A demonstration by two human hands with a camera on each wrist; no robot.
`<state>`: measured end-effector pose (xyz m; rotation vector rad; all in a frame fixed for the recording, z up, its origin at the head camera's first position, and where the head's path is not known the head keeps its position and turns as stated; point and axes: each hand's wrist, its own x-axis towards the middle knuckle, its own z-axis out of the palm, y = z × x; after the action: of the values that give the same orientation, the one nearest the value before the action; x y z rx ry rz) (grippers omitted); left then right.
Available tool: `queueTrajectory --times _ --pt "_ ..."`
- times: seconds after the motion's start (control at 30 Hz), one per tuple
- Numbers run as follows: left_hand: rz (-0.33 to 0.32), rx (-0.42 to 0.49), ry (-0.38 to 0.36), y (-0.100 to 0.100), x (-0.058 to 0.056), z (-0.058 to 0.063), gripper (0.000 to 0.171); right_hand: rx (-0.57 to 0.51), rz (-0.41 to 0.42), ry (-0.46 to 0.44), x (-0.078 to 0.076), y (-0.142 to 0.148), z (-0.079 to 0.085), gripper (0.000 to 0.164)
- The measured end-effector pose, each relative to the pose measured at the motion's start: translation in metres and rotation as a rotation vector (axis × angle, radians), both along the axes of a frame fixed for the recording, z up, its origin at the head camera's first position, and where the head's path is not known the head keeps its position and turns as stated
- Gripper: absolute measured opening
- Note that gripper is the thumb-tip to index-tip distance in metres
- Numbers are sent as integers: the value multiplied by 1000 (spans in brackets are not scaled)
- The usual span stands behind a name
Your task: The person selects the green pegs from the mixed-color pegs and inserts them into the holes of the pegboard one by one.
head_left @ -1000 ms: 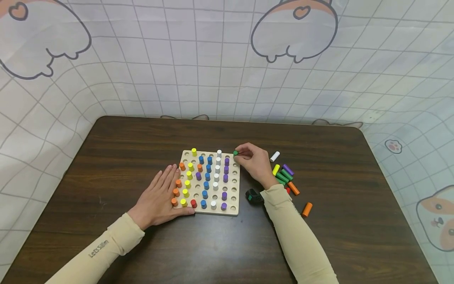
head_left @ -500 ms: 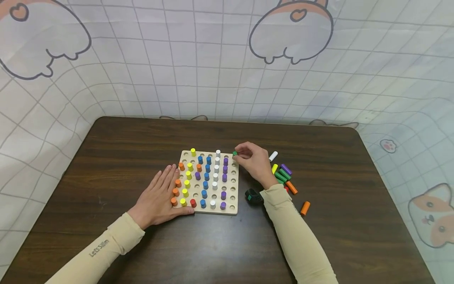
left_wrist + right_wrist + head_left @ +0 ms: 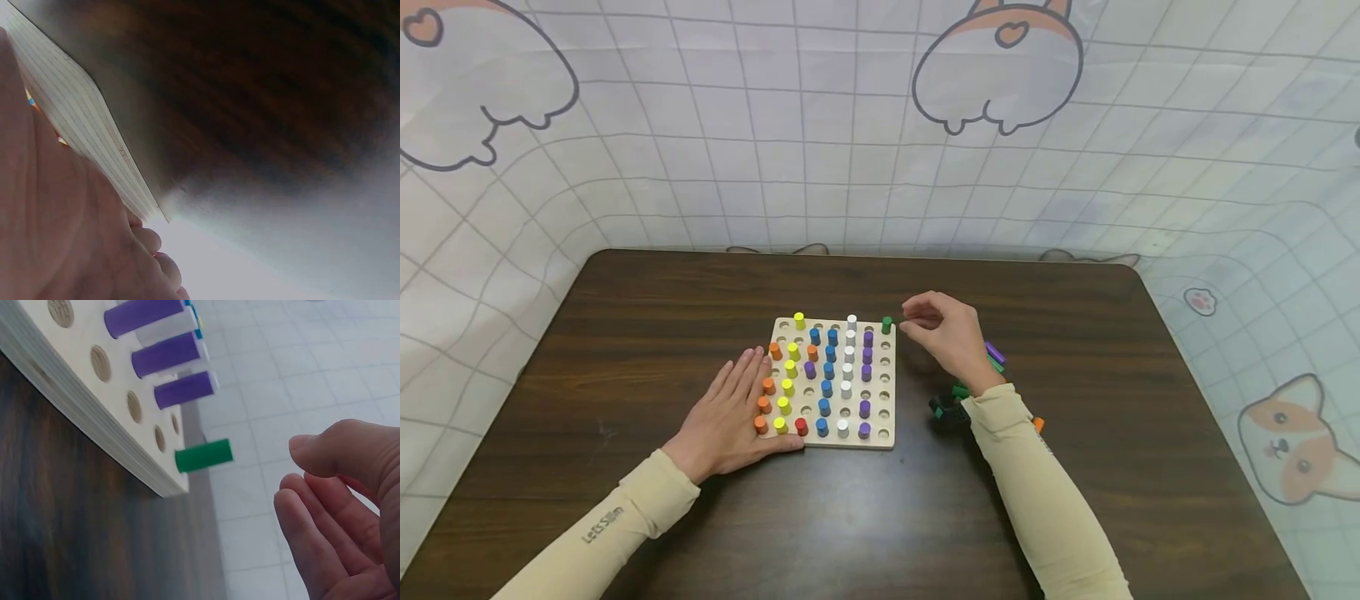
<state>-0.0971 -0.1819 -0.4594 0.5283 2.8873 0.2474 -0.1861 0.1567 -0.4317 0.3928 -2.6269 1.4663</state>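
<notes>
Now the right hand (image 3: 946,333) hovers beside the green peg (image 3: 204,455), fingers loose.

The left hand (image 3: 56,219) fills the lower left of the left wrist view, seen from very close, its palm side pressed against the pale wooden board (image 3: 87,134). The board's side face shows thin layered lines and runs slantwise from the upper left down to a corner near the middle of the view. Two fingers (image 3: 159,253) lie just below that corner. Small slivers of orange and yellow show between the hand and the board's edge, too little to tell what they are. The dark wood-grain worktop (image 3: 262,81) lies blurred beyond the board, with a pale grey blur below it.
</notes>
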Motion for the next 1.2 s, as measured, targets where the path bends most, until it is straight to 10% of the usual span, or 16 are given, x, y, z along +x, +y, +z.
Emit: queueTrajectory --times 1.2 --pt "-2 9 -13 -1 -2 -4 124 216 93 -133 46 78 9 27"
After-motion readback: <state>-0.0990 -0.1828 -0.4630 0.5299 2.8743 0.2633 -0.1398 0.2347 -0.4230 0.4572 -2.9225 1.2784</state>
